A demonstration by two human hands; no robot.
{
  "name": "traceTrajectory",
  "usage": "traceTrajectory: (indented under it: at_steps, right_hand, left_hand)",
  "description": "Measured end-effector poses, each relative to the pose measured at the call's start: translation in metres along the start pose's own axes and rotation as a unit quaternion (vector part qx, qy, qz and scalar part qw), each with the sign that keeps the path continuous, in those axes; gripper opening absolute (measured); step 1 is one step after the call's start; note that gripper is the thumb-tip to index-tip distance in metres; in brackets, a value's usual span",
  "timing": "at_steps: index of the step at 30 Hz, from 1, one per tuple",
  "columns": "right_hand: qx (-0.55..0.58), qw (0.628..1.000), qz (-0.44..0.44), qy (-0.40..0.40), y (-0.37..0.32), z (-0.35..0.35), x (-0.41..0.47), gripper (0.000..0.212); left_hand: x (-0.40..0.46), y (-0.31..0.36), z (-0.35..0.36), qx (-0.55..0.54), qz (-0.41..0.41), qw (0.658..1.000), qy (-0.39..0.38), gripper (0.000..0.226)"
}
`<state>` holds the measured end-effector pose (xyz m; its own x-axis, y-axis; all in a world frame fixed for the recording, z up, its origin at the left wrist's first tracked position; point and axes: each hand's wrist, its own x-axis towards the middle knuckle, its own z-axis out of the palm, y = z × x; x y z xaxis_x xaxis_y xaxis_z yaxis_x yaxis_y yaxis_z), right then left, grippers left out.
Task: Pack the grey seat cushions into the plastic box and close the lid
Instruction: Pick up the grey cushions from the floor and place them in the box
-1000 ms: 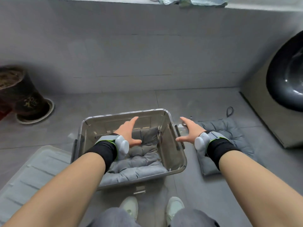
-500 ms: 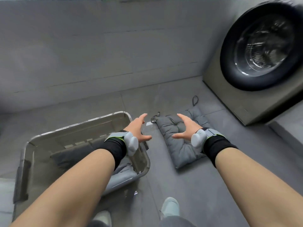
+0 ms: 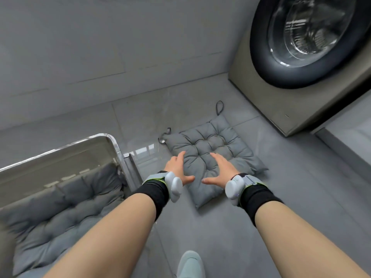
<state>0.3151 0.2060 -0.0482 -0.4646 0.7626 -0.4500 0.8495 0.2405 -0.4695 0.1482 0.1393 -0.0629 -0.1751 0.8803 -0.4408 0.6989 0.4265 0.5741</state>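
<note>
Two bare forearms are reaching forward from the bottom edge, each wearing a black wristband with a pale sensor unit. Between them, a light shoe [image 3: 190, 264] is resting on the grey tiled floor [image 3: 301, 197]. At near left, the clear plastic box [image 3: 112, 141] is standing open and holding one grey seat cushion [image 3: 60, 213], lying flat inside; its lid is not showing. Farther out, the left hand [image 3: 177, 167] and right hand [image 3: 221, 168] are spreading wide, palms down, thumbs pointing inward at each other, gripping nothing. This mirrored pose is probably preparing a two-sided grasp. Directly beneath and beyond the fingers, a second tufted cushion [image 3: 212, 149] is lying flat on the floor, just right of the box; contact cannot be confirmed. Farthest right, a washing machine [image 3: 311, 47] is standing against the wall.
</note>
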Motion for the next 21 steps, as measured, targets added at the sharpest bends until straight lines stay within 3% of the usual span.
traceTrajectory:
  at_steps: [11,21]
  right_hand:
    - [0.015,0.998,0.047,-0.034,0.069,0.058,0.049,0.1]
    - [0.023,0.993,0.094,-0.063,0.113,0.105,0.072,0.102]
  left_hand:
    - [0.064,-0.026,0.094,-0.018,-0.098,0.994,-0.032,0.094]
    - [0.089,-0.049,0.158,-0.175,-0.201,0.961,-0.07,0.105]
